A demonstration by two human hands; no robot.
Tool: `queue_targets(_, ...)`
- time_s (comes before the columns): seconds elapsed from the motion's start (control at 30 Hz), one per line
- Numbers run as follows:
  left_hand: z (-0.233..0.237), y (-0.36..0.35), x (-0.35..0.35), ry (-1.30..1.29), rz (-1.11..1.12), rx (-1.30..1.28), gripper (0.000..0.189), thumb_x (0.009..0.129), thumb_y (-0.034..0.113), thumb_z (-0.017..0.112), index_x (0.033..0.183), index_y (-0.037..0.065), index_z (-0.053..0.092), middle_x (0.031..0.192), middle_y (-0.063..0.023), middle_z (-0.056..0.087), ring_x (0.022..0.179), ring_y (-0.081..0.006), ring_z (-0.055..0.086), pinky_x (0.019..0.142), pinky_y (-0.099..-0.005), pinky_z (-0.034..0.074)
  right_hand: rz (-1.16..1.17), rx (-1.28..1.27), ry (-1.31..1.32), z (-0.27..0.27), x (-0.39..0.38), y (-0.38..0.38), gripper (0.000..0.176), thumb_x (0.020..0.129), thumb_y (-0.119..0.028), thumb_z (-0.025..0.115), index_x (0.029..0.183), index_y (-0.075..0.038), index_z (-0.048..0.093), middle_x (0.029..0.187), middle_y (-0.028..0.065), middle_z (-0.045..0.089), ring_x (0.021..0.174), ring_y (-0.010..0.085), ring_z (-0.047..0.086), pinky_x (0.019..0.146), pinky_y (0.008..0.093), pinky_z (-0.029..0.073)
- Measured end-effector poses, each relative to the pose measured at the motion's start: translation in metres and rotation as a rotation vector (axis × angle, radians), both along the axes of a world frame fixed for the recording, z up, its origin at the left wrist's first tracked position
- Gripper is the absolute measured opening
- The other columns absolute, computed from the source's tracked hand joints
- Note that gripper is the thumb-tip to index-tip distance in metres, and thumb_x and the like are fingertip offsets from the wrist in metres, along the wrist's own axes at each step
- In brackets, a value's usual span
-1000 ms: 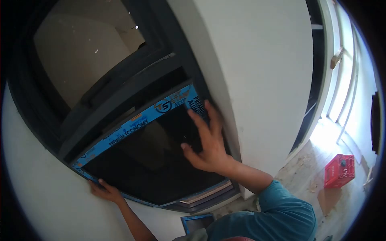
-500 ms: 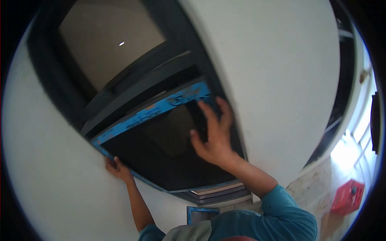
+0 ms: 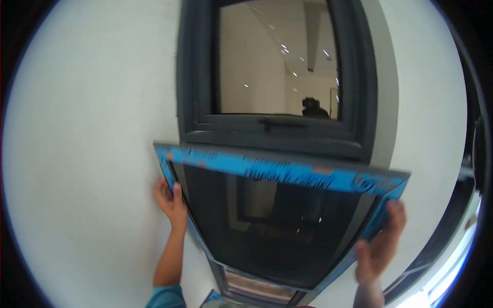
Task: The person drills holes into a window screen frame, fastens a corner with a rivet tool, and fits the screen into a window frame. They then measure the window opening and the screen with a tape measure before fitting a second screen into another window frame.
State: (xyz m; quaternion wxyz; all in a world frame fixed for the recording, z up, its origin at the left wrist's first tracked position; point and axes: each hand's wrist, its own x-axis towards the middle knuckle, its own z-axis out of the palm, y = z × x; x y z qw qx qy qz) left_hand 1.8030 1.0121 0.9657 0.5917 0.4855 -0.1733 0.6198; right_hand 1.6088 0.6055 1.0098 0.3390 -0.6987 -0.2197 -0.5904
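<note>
A window screen [image 3: 267,226], a dark see-through panel in a frame with printed blue film [image 3: 287,172], tilts in front of the lower part of a dark grey window frame [image 3: 190,66]. My left hand [image 3: 172,203] grips its left edge near the upper corner, thumb on the front. On the opposite edge, my right hand [image 3: 382,244] is closed around the frame below the upper right corner, slightly blurred. The fingertips behind the panel are hidden.
Above the screen is a glass pane [image 3: 277,61] with a handle [image 3: 282,124] on the bar below it. White wall [image 3: 92,128] flanks the window. A blue-edged piece [image 3: 213,296] shows low down, and a bright opening lies far right.
The screen has come away from the window frame at its top and now sits in front of it. My right hand has moved from over the panel to its right edge. The view has levelled.
</note>
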Motion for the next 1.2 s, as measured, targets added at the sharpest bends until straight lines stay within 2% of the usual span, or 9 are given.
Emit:
queue_targets(0.1, 0.075, 0.001, -0.009, -0.065, -0.112, -0.068, 0.040, 0.086, 0.016, 0.065, 0.114, -0.003, 0.045, 0.105, -0.0098, 0.052, 0.093, -0.0154, 0.054, 0.081, -0.0267, 0.044, 0.293, 0.100, -0.098, 0.061, -0.014, 0.010, 0.080, 0.080, -0.029, 0.061, 0.141, 0.000, 0.017, 0.138, 0.0215, 0.028, 0.127, 0.0308, 0.034, 0.105, 0.0405, 0.027)
queue_targets(0.13, 0.101, 0.005, -0.005, -0.073, -0.130, -0.044, 0.040, 0.085, 0.016, 0.067, 0.113, -0.003, 0.046, 0.105, -0.0095, 0.052, 0.090, -0.0147, 0.054, 0.078, -0.0261, 0.044, 0.059, 0.103, -0.096, 0.059, -0.015, 0.006, 0.084, 0.081, -0.033, 0.060, 0.141, -0.001, 0.012, 0.139, 0.0210, 0.027, 0.126, 0.0309, 0.035, 0.102, 0.0399, 0.031)
queue_targets(0.33, 0.249, 0.008, 0.014, -0.119, -0.064, -0.020, 0.041, 0.073, 0.019, 0.076, 0.100, -0.004, 0.057, 0.096, -0.0103, 0.056, 0.084, -0.0165, 0.054, 0.074, -0.0280, 0.044, 0.169, 0.238, 0.053, -0.075, -0.020, 0.031, 0.090, 0.078, -0.026, 0.065, 0.141, 0.001, 0.006, 0.138, 0.0254, 0.025, 0.125, 0.0343, 0.034, 0.103, 0.0413, 0.029)
queue_targets(0.43, 0.296, -0.003, 0.022, -0.085, 0.043, 0.082, 0.043, 0.076, 0.023, 0.073, 0.104, -0.004, 0.055, 0.096, -0.0143, 0.058, 0.086, -0.0219, 0.056, 0.076, -0.0320, 0.045, 0.119, 0.314, 0.043, -0.087, 0.002, 0.047, 0.084, 0.082, -0.021, 0.064, 0.141, 0.001, 0.010, 0.136, 0.0237, 0.032, 0.121, 0.0304, 0.040, 0.102, 0.0386, 0.031)
queue_targets(0.53, 0.234, 0.010, 0.023, -0.174, 0.195, 0.212, 0.049, 0.078, 0.030, 0.069, 0.109, -0.005, 0.053, 0.102, -0.0195, 0.057, 0.094, -0.0277, 0.056, 0.082, -0.0362, 0.044, 0.188, 0.368, -0.060, -0.136, 0.021, 0.053, 0.077, 0.085, -0.020, 0.062, 0.141, 0.000, 0.014, 0.136, 0.0216, 0.034, 0.119, 0.0267, 0.043, 0.099, 0.0349, 0.034)
queue_targets(0.7, 0.163, 0.043, 0.026, -0.112, 0.432, 0.346, 0.065, 0.078, 0.038, 0.067, 0.120, -0.007, 0.046, 0.112, -0.0257, 0.051, 0.108, -0.0354, 0.050, 0.092, -0.0398, 0.041, 0.196, 0.251, -0.129, -0.066, 0.012, 0.043, 0.071, 0.086, -0.021, 0.061, 0.141, -0.004, 0.021, 0.129, 0.0208, 0.044, 0.108, 0.0226, 0.051, 0.090, 0.0311, 0.041)
queue_targets(0.87, 0.075, 0.036, 0.027, 0.048, 0.289, 0.333, 0.065, 0.082, 0.041, 0.062, 0.122, -0.007, 0.044, 0.109, -0.0249, 0.049, 0.102, -0.0376, 0.050, 0.089, -0.0430, 0.040, 0.231, 0.218, -0.138, 0.024, 0.019, 0.030, 0.067, 0.085, -0.020, 0.061, 0.141, -0.008, 0.026, 0.119, 0.0174, 0.053, 0.098, 0.0170, 0.055, 0.085, 0.0274, 0.043)
queue_targets(1.17, 0.144, 0.010, 0.069, -0.018, 0.443, 0.310, 0.054, 0.090, 0.034, 0.052, 0.119, -0.011, 0.045, 0.105, -0.0256, 0.047, 0.099, -0.0397, 0.045, 0.089, -0.0444, 0.037, 0.042, 0.052, -0.172, 0.132, 0.075, -0.001, 0.059, 0.086, -0.016, 0.057, 0.138, -0.003, 0.030, 0.125, 0.0184, 0.047, 0.108, 0.0245, 0.050, 0.093, 0.0333, 0.039)
queue_targets(1.2, 0.118, 0.016, 0.055, -0.052, 0.483, 0.302, 0.053, 0.090, 0.032, 0.052, 0.119, -0.012, 0.045, 0.105, -0.0259, 0.046, 0.101, -0.0401, 0.044, 0.089, -0.0449, 0.036, 0.026, 0.016, -0.197, 0.106, 0.061, 0.001, 0.058, 0.087, -0.016, 0.056, 0.137, -0.002, 0.030, 0.126, 0.0201, 0.046, 0.111, 0.0270, 0.049, 0.094, 0.0344, 0.038)
